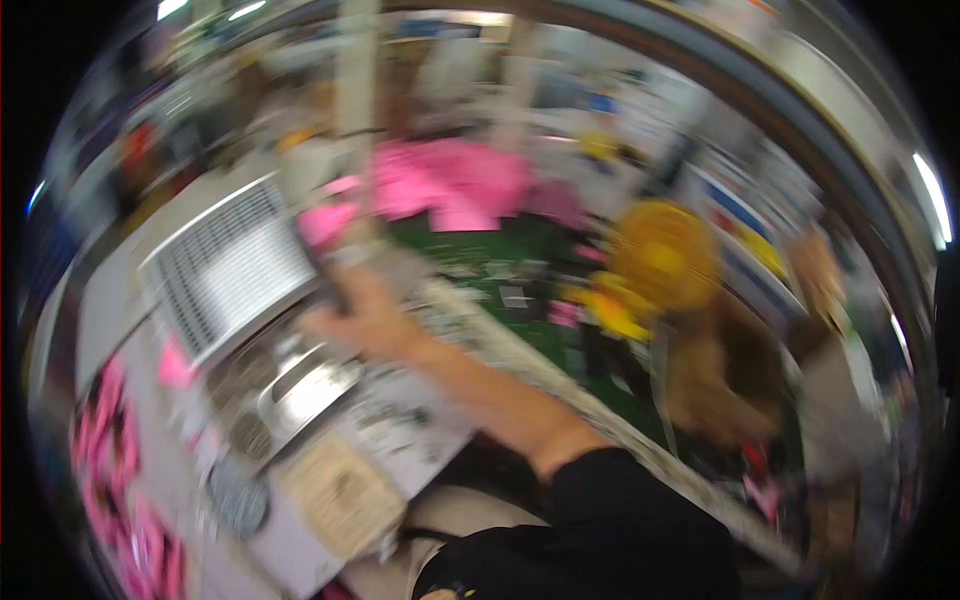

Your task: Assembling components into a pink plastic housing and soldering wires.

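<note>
My right hand [365, 312] reaches to the left from a black sleeve, smeared by motion. Its fingers close around the dark edge of a silver slotted metal panel [232, 268], which stands tilted above the bench. Below the panel, close to the hand, lies a shiny metal piece with a raised rectangular rim [312, 392], beside a dark, grainy surface [245, 385]. Small bits, too blurred to name, lie scattered on the pale bench [425, 445] under my forearm. My left hand is out of view.
A beige square pad [342, 492] and a grey round thing [240, 500] rest on the near bench. Pink strips [105, 440] hang at the left. Beyond are a pink heap [455, 180], a green surface [535, 345] and a yellow fan [665, 257]. Cardboard boxes [725, 375] stand right.
</note>
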Demonstrator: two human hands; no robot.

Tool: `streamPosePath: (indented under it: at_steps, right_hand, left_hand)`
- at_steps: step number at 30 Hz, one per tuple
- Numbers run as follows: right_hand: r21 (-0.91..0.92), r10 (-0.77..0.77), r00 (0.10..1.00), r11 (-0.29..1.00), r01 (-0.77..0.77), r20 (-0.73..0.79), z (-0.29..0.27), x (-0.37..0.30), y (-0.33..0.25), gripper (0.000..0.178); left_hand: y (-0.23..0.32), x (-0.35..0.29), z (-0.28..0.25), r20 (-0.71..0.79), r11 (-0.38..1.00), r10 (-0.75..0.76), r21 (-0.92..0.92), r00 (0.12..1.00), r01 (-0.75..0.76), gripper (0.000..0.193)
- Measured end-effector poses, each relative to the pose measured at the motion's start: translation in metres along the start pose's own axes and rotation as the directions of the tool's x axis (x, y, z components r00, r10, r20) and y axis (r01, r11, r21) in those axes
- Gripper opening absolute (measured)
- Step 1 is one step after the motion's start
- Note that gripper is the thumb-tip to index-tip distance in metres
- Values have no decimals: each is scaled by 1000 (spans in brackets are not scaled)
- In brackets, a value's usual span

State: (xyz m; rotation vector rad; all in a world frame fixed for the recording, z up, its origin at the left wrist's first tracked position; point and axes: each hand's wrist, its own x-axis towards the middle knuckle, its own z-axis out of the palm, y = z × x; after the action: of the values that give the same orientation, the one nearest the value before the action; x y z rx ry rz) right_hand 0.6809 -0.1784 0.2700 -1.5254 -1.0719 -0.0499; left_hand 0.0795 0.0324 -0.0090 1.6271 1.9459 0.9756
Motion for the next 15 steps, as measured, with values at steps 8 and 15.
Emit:
streamPosePath:
  at_steps: [8,15]
  right_hand:
    - [-67,133,991,989,-130,33,34,-7,45,51]
    - [-47,-14,995,999,9,-99,70,15,58,52]
  left_hand:
    - [276,7,167,346,809,583,-325,735,-489,44]
    - [370,-35,247,495,690,721,-450,485,-567,47]
